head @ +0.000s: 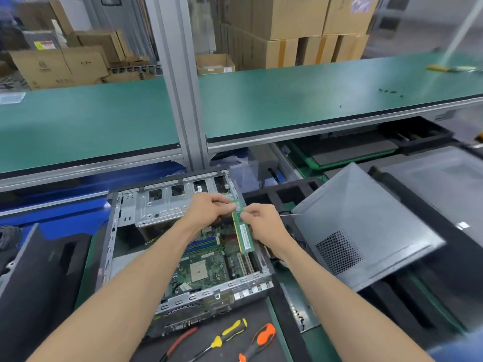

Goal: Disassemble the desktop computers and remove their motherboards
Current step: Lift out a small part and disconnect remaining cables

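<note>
An open desktop case (146, 212) lies flat in front of me, its green motherboard (209, 267) exposed inside. A green memory stick (244, 235) stands on edge above the board's right side. My left hand (209, 209) pinches the stick's far end. My right hand (261, 223) pinches its upper edge a little nearer to me. The blue memory slots (202, 242) lie to the left of the stick, partly hidden by my left forearm.
The grey side panel (366, 231) leans to the right of the case. A yellow screwdriver (227, 335), an orange screwdriver (258, 340) and red-handled pliers (180, 340) lie on the black mat in front. A green shelf (313, 100) runs above, behind a metal post (180, 87).
</note>
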Action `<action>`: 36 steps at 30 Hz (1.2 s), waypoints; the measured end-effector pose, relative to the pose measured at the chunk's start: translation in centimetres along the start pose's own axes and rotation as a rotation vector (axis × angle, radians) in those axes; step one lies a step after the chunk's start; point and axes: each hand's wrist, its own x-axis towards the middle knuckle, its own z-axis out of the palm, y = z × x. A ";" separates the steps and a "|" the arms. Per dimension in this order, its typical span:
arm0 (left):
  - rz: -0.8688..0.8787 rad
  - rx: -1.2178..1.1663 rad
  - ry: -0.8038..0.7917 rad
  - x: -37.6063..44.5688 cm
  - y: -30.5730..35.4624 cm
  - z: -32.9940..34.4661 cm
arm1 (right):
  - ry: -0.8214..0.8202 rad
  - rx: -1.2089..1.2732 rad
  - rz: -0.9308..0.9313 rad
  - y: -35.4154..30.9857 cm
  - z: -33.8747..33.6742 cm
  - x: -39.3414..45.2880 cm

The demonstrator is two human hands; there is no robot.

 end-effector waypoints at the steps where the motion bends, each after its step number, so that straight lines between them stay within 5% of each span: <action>1: 0.029 0.021 -0.002 0.1 0.3 0.8 | 0.012 0.013 0.017 0.3 -0.8 -0.2; 12: 0.278 0.493 -0.052 0.9 1.1 5.6 | 0.005 -0.115 0.282 8.1 -5.7 -2.2; 24: 0.256 0.481 -0.099 2.0 0.9 5.3 | -0.181 -0.461 0.386 13.9 -2.9 -3.4; 36: 0.260 0.461 -0.071 2.0 0.4 5.0 | -0.077 -0.613 0.292 13.2 -2.6 -2.7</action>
